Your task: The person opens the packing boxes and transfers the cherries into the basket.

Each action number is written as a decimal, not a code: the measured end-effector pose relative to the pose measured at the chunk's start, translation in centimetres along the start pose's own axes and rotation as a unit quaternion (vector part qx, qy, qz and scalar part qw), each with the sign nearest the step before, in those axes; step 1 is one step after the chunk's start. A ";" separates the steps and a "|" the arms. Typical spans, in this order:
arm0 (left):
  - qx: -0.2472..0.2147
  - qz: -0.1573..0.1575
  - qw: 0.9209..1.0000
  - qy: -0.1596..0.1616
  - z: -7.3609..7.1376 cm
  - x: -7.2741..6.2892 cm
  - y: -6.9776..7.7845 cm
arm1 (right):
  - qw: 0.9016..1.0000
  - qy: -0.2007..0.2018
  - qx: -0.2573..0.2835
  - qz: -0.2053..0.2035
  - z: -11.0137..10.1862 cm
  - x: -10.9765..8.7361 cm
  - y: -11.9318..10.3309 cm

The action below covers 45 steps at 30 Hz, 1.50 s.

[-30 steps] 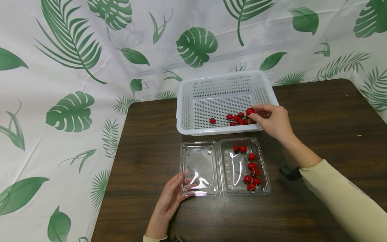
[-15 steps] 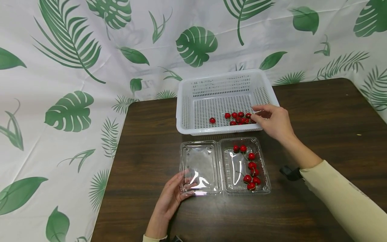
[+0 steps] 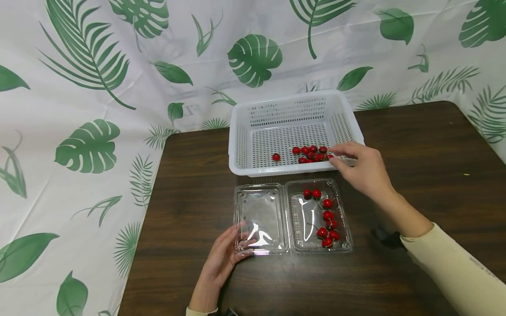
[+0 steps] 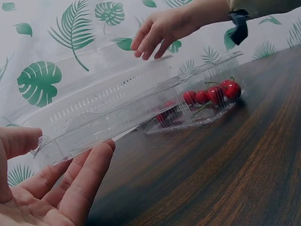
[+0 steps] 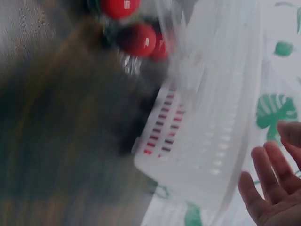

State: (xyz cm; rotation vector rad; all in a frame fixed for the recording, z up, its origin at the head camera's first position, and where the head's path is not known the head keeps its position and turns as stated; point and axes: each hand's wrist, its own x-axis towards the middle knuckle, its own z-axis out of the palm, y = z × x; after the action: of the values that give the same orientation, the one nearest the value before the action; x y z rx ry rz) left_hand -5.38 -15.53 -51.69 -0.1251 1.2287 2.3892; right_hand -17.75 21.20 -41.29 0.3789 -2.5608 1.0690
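Observation:
A clear plastic clamshell box lies unfolded, its lid (image 3: 262, 210) on the left and its tray (image 3: 302, 245) on the right. My left hand (image 3: 223, 256) holds the lid's near left corner, thumb above and fingers (image 4: 91, 174) beneath. Several red cherries (image 3: 328, 215) with stems rest in the tray, mostly along its right side. Behind the box, a white perforated basket (image 3: 284, 127) has more cherries (image 3: 310, 153) clustered at its front right. My right hand (image 3: 365, 169) hovers by that corner's rim, fingers parted and nothing between them.
One cherry (image 3: 276, 157) sits apart at the basket's front left. The dark wooden table (image 3: 182, 197) ends at a white leaf-print cloth (image 3: 178, 39) behind and to the left. A dark strap (image 4: 239, 27) is on the right wrist.
One second ago my right fingertips held a cherry over the basket. It dropped back among the others, and the hand has since drawn slightly right. The left hand keeps its place.

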 end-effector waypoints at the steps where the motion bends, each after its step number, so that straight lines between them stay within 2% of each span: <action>1: 0.001 0.001 1.000 0.002 0.0 0.0 0.0 | 1.000 -0.009 -0.001 -0.015 0.0 -0.4 -0.3; 3: -0.001 0.001 1.000 0.005 0.0 -0.1 0.0 | 0.998 -0.037 -0.007 -0.045 0.0 -1.3 -0.9; 6: 0.001 0.002 1.000 0.002 0.0 -0.1 0.1 | 0.991 -0.111 -0.011 -0.076 0.2 -2.5 -1.7; 8: 0.001 0.003 1.000 -0.001 0.0 -0.1 0.1 | 0.981 -0.173 -0.004 -0.084 0.4 -3.3 -2.2; 11: 0.000 0.007 1.000 -0.010 0.0 -0.1 0.1 | 0.962 -0.262 0.012 -0.081 0.8 -4.3 -2.7; 13: -0.001 0.009 1.000 -0.012 0.1 -0.1 0.1 | 0.950 -0.302 0.020 -0.078 1.0 -4.9 -2.9; 15: -0.002 0.009 1.000 -0.012 0.0 -0.1 0.1 | 0.942 -0.325 0.019 -0.081 1.4 -5.5 -3.0; 22: -0.007 0.004 1.000 0.002 -0.1 0.0 0.0 | 0.928 -0.363 0.018 -0.087 2.5 -6.9 -3.0; 25: -0.007 0.002 1.000 0.002 -0.1 0.0 0.1 | 0.924 -0.374 0.002 -0.086 3.0 -7.2 -3.0; 29: -0.008 -0.001 1.000 0.007 -0.1 0.0 0.1 | 0.925 -0.366 -0.039 -0.091 3.5 -7.4 -2.9; 33: -0.005 0.001 1.000 0.005 -0.1 0.0 0.2 | 0.923 -0.371 -0.055 -0.089 3.7 -7.2 -2.8; 36: -0.003 0.002 1.000 0.002 -0.1 0.0 0.2 | 0.921 -0.374 -0.055 -0.094 3.9 -7.2 -2.5; 45: -0.008 -0.003 1.000 0.005 -0.1 -0.1 0.1 | 0.924 -0.366 -0.040 -0.100 4.5 -7.5 -2.0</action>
State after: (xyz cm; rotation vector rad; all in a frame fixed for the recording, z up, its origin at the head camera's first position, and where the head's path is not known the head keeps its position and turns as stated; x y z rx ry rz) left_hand -5.40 -15.68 -51.62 -0.1464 1.2131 2.3966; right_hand -11.08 17.41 -46.02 1.1815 -3.0780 0.8422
